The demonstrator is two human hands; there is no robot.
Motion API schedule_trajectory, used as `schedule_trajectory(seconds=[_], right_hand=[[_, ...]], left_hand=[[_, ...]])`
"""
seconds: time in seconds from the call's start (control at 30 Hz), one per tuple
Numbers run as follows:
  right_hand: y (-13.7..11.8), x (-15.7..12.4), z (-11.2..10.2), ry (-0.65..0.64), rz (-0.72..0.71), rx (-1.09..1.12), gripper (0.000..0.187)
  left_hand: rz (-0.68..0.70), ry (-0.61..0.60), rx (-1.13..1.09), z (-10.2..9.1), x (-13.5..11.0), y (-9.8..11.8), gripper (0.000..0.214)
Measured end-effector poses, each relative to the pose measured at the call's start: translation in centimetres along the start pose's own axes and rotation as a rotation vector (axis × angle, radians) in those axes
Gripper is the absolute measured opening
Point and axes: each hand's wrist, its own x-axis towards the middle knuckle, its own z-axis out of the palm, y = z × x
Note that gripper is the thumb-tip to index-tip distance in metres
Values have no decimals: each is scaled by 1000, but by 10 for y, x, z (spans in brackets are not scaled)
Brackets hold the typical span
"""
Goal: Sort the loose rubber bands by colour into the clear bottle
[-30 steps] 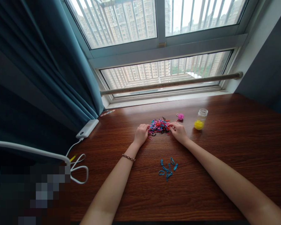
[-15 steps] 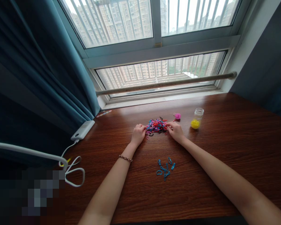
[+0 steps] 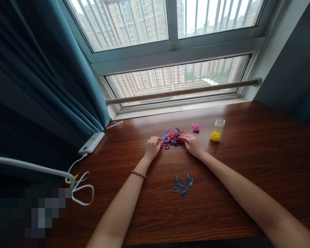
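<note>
A heap of small elastic bands (image 3: 172, 138) in pink, red, blue, purple and black lies on the wooden table. My left hand (image 3: 153, 146) rests at the heap's left edge, its fingers curled together; whatever is between the fingertips is hidden. On the other side, my right hand (image 3: 193, 144) has thumb and fingers closed at the heap's right edge, beside some red bands. What the right fingertips pinch is too small to make out. Nearer to me, several loose blue bands (image 3: 183, 185) lie scattered between my forearms.
A clear jar (image 3: 219, 124) holding yellow bands (image 3: 215, 136) stands to the right. Behind the heap is a small round pink object (image 3: 196, 127). A white power bank (image 3: 91, 143) with a cable (image 3: 85, 187) lies at left, by the blue curtain (image 3: 74, 86). The window is behind the table.
My right hand has shifted slightly left, its fingertips a little further into the heap. My left hand and the blue bands stay in place.
</note>
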Motion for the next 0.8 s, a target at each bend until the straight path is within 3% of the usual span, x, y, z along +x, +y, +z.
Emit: schedule_trajectory(seconds=[0.17, 0.27, 0.4, 0.5, 0.67, 0.73, 0.8], right_hand=[[0, 2, -1, 85, 65, 44, 28], [-1, 3, -5, 136, 184, 103, 16], [-1, 4, -10, 182, 346, 146, 15], [0, 4, -12, 202, 392, 155, 18], [3, 3, -10, 211, 428, 177, 23], [3, 4, -11, 215, 435, 168, 26], [1, 4, -12, 225, 433, 137, 29]], left_hand=[[25, 50, -24, -2, 1, 2, 8], [62, 107, -67, -6, 2, 6, 9], [185, 137, -173, -16, -2, 28, 12], [373, 41, -222, -22, -8, 58, 14], [776, -242, -185, -23, -21, 103, 13], [822, -261, -164, -21, -23, 107, 17], [770, -216, -146, -18, -23, 100, 21]])
